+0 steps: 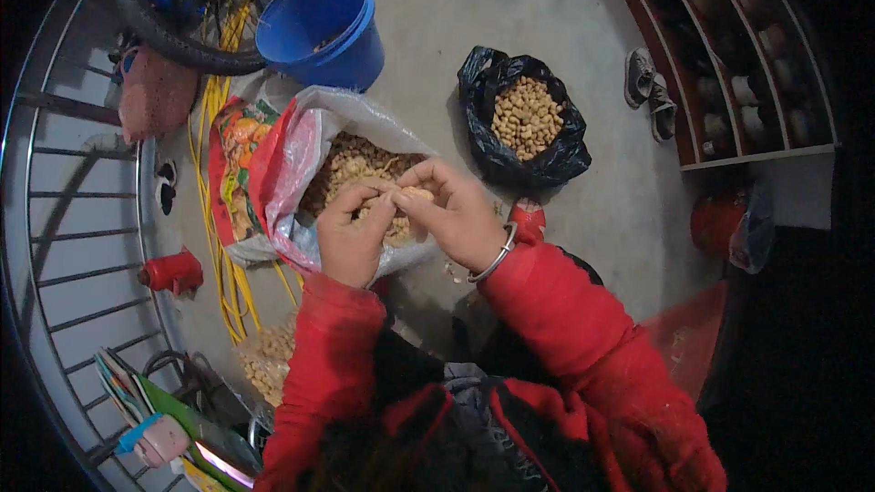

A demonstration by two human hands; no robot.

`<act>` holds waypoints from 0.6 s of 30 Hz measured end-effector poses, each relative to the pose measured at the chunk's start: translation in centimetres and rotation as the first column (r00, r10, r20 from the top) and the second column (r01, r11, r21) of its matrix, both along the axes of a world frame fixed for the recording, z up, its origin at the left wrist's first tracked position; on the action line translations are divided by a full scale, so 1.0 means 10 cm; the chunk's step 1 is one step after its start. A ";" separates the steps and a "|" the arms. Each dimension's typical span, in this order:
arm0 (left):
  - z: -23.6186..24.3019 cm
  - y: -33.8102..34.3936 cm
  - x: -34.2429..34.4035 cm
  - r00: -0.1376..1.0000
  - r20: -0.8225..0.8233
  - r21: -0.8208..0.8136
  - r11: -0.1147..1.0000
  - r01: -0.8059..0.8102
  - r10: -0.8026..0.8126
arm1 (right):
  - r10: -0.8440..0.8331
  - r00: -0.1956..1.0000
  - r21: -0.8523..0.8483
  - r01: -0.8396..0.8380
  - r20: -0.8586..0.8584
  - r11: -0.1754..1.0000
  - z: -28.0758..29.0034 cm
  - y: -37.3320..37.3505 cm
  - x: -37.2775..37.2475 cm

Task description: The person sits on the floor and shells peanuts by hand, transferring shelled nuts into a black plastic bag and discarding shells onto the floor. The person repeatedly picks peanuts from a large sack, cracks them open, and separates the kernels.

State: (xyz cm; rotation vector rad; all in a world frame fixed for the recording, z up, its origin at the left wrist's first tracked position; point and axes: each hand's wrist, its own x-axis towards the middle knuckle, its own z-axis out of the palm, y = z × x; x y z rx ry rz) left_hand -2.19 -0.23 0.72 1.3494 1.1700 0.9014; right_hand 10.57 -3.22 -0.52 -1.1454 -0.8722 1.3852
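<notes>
Over the open mouth of a white woven sack (365, 109), my two hands meet at the fingertips. My right hand (453, 223), with a silver bangle on its wrist, pinches a pale tan peanut (417, 192) between thumb and fingers. The thumb and fingertips of my left hand (353, 235) are closed against the same peanut, whose near end they partly hide. Below them, unshelled peanuts (351, 159) fill the sack. Just beyond my right hand stands a black plastic bag (478, 141), rolled open around a heap of peanuts (527, 118).
A blue bucket (365, 59) stands behind the sack. Yellow cable (219, 219) runs along the left beside a metal railing (82, 191) and bicycle tyre (155, 27). A clear bag of peanuts (264, 364) lies near left. Shoes (640, 77) sit by the right shelf (720, 64).
</notes>
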 end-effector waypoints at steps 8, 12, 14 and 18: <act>0.00 0.00 0.01 0.998 0.009 -0.050 0.997 -0.056 0.056 | -0.002 1.000 -0.020 0.001 -0.024 1.000 0.12 -0.03 -0.02; -0.04 0.07 -0.03 0.981 0.077 -0.259 0.954 -0.152 0.178 | -0.001 0.982 0.022 0.005 -0.188 1.000 0.27 -0.06 0.03; -0.08 0.06 -0.07 0.961 0.154 -0.304 0.936 -0.177 0.231 | -0.015 0.965 0.002 0.016 -0.262 1.000 0.33 -0.07 0.09; -0.05 0.06 -0.06 0.985 0.077 -0.352 0.929 -0.116 0.153 | -0.093 0.741 -0.144 -0.004 -0.665 0.990 0.17 0.02 0.16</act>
